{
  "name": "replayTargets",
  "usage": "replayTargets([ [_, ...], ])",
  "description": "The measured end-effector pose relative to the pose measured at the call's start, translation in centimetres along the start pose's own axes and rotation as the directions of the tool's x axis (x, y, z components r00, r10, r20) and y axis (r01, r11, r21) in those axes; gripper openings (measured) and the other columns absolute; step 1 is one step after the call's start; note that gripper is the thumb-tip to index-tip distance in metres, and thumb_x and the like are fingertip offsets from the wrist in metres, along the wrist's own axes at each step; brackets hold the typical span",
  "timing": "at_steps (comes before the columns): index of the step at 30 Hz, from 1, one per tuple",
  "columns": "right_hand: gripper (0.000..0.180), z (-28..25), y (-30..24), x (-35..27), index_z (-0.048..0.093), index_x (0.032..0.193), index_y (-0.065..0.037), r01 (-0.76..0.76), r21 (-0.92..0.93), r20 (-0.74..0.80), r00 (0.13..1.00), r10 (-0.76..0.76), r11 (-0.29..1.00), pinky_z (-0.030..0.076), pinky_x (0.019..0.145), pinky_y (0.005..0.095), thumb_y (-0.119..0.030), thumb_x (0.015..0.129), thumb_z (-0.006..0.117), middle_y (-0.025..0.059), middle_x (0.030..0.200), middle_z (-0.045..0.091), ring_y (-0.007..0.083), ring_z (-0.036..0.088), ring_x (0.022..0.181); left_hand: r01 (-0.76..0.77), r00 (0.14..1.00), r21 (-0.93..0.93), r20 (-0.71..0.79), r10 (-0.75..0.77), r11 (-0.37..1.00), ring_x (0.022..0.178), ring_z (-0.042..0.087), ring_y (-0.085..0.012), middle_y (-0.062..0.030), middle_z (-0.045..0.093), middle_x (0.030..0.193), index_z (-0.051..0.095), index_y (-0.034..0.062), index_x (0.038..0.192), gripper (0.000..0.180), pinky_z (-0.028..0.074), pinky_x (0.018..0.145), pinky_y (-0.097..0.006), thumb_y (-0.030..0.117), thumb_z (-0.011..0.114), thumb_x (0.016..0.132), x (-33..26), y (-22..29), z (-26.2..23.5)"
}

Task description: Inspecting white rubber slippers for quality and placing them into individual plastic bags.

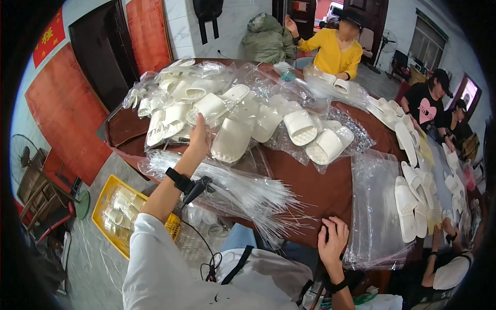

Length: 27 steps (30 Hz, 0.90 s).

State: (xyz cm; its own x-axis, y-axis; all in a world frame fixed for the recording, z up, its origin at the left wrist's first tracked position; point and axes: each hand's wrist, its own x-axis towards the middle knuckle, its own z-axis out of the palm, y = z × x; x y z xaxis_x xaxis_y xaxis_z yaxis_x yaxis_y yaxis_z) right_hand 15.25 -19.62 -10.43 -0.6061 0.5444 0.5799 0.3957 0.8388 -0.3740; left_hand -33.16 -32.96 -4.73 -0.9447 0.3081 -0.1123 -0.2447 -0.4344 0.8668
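Observation:
My left hand (199, 138) reaches out over the round brown table (315, 186) and touches a white slipper (231, 138) at the edge of a heap of white slippers in clear bags (181, 98). My right hand (333, 240) rests with curled fingers on the near table edge, beside a stack of clear plastic bags (374, 206). A bundle of thin clear plastic strips (243, 194) lies on the table between my two arms. A black band sits on my left wrist.
More white slippers (413, 201) lie at the right. A yellow crate (116, 214) with slippers stands on the floor at the left. A person in yellow (336, 49) sits across the table, and other people (431, 101) work at the right.

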Motion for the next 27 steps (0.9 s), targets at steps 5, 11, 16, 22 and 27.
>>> replayTargets([
  [5,0.022,0.0,0.2,-0.1,0.063,0.103,-0.008,-0.026,0.000,0.006,1.000,0.026,1.000,0.040,0.090,0.0442,-0.010,0.081,0.060,0.0119,0.109,0.056,0.0327,0.053,0.105,-0.219,0.975,0.013,-0.035,0.219,0.976,0.063,0.050,-0.0149,-0.0040,0.049,0.076,0.048,0.0020,0.095,0.042,0.052,0.059,-0.035,0.042,0.060,0.092,-3.6,2.5,6.2],
  [11,0.022,-0.2,0.0,0.2,0.063,0.103,-0.008,-0.012,0.007,-0.017,1.000,0.012,1.000,0.040,0.089,0.0441,-0.009,0.082,0.060,0.0116,0.107,0.056,0.0331,0.054,0.105,-0.223,0.938,0.133,0.297,0.176,0.966,0.061,0.053,-0.0141,-0.0018,0.050,0.070,0.056,0.0068,0.092,0.028,0.057,0.065,-0.038,0.034,0.053,0.097,-10.2,11.0,12.6],
  [16,0.022,-0.1,0.1,0.2,0.063,0.103,-0.007,-0.041,0.020,-0.017,0.999,0.042,0.999,0.041,0.088,0.0445,-0.009,0.081,0.060,0.0122,0.108,0.057,0.0333,0.054,0.103,-0.093,0.856,0.454,0.490,-0.161,0.886,0.062,0.053,-0.0132,-0.0001,0.051,0.075,0.058,0.0049,0.097,0.026,0.058,0.059,-0.036,0.031,0.054,0.096,-11.9,14.2,15.3],
  [22,0.022,-0.2,0.2,0.0,0.062,0.104,-0.005,-0.032,0.024,-0.006,0.999,0.032,0.999,0.040,0.087,0.0443,-0.007,0.082,0.060,0.0145,0.106,0.056,0.0347,0.053,0.100,-0.027,0.811,0.667,0.451,-0.373,0.745,0.064,0.055,-0.0123,-0.0030,0.053,0.081,0.058,0.0000,0.105,0.028,0.058,0.059,-0.034,0.026,0.058,0.094,-12.2,8.2,16.3],
  [27,0.024,-0.4,0.3,0.0,0.062,0.105,-0.005,0.003,0.067,-0.027,1.000,-0.001,0.998,0.041,0.089,0.0436,-0.005,0.081,0.062,0.0139,0.109,0.056,0.0342,0.053,0.103,-0.316,0.708,0.669,0.639,-0.302,0.673,0.060,0.049,-0.0051,0.0037,0.052,0.069,0.066,0.0055,0.113,0.027,0.042,0.050,-0.021,0.023,0.054,0.097,-11.2,6.0,17.1],
])
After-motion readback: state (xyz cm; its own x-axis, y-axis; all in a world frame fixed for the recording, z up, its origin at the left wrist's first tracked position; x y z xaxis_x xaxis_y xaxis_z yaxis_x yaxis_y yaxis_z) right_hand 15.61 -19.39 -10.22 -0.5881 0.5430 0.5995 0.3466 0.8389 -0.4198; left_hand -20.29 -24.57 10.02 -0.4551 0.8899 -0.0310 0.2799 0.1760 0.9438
